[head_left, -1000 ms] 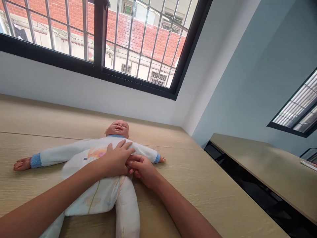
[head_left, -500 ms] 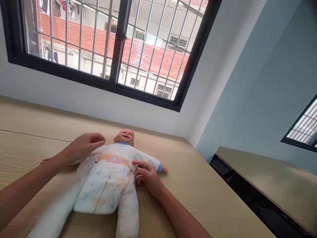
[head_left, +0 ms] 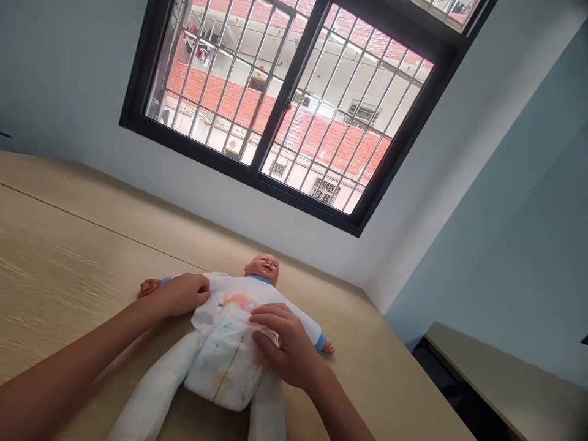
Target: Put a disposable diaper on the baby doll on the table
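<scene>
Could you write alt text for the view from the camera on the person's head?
A baby doll in white with blue cuffs lies face up on a pale table, a person's left hand beside its chest and right hand over its diaper; behind is a barred window.

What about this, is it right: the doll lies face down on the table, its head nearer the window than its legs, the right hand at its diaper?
One error: the head view shows the doll face up, on its back. The table, window, right hand and diaper are as you say.
</scene>
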The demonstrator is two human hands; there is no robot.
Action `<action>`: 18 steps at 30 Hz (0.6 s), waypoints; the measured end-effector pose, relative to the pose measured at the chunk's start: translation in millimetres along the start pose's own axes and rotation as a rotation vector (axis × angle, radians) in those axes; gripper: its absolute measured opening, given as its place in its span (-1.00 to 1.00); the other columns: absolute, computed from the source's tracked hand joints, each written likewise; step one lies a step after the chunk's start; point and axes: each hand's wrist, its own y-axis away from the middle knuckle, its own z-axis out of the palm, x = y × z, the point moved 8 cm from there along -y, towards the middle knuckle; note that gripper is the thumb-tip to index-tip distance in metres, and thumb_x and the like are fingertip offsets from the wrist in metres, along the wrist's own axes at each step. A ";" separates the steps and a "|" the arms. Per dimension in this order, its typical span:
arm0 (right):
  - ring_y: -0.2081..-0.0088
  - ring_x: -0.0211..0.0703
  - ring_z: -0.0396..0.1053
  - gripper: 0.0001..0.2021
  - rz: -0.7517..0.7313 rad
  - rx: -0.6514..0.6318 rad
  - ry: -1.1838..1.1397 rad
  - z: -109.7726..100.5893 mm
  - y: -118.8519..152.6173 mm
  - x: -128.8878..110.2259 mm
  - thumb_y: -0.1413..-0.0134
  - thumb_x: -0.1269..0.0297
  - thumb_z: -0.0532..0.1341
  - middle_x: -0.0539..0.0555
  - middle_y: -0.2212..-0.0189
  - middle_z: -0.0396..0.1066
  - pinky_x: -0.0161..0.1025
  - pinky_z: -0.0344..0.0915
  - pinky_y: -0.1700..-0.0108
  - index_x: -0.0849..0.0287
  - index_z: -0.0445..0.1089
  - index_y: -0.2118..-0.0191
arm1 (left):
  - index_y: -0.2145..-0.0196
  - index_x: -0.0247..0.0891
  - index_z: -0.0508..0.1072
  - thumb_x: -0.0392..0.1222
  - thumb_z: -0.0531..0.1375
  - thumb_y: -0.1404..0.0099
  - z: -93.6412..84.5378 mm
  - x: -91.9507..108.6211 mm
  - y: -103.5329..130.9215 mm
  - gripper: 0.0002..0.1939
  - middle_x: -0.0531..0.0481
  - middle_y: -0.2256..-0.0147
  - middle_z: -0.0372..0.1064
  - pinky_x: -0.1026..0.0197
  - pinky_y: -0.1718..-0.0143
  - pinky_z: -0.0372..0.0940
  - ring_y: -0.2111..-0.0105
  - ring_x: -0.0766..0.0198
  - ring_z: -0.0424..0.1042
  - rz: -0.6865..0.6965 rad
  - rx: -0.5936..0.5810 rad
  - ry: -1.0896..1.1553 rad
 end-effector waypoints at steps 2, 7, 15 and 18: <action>-0.18 -0.04 0.35 -0.69 -0.059 -0.093 0.030 13.8 -28.8 -19.1 -0.23 0.25 0.26 0.11 -0.13 0.47 -0.10 0.26 -0.24 0.09 0.52 -0.07 | 0.49 -0.20 0.47 -0.21 0.09 -0.17 7.6 3.7 1.3 -0.82 -0.06 0.41 0.53 0.17 0.33 0.13 0.36 0.10 0.45 0.037 -0.061 -0.043; 0.03 -0.10 0.46 -0.63 0.020 -0.247 0.099 57.3 -90.3 -10.5 -0.21 0.10 0.27 0.06 0.01 0.54 -0.22 0.33 0.00 0.04 0.49 -0.09 | 0.44 -0.21 0.47 -0.30 0.15 -0.05 15.6 -0.8 3.2 -0.89 -0.05 0.38 0.54 0.16 0.33 0.10 0.34 0.08 0.43 0.000 -0.121 0.004; 0.21 -0.05 0.45 -0.75 0.118 -0.363 0.331 102.4 -101.6 25.1 0.00 0.33 0.28 0.05 0.26 0.62 -0.20 0.21 0.20 0.00 0.66 0.20 | 0.49 -0.23 0.42 -0.15 0.18 -0.08 33.3 -1.9 5.3 -0.89 -0.04 0.42 0.47 0.15 0.37 0.06 0.41 0.13 0.34 0.042 -0.143 0.125; 0.25 -0.06 0.43 -0.74 0.161 -0.395 0.350 100.3 -99.7 30.7 0.05 0.35 0.26 0.07 0.28 0.63 -0.21 0.21 0.24 0.03 0.67 0.23 | 0.59 -0.20 0.33 -0.16 0.17 -0.03 39.2 -7.3 4.6 -0.88 0.03 0.56 0.34 0.17 0.44 -0.04 0.49 0.19 0.25 0.019 -0.183 0.155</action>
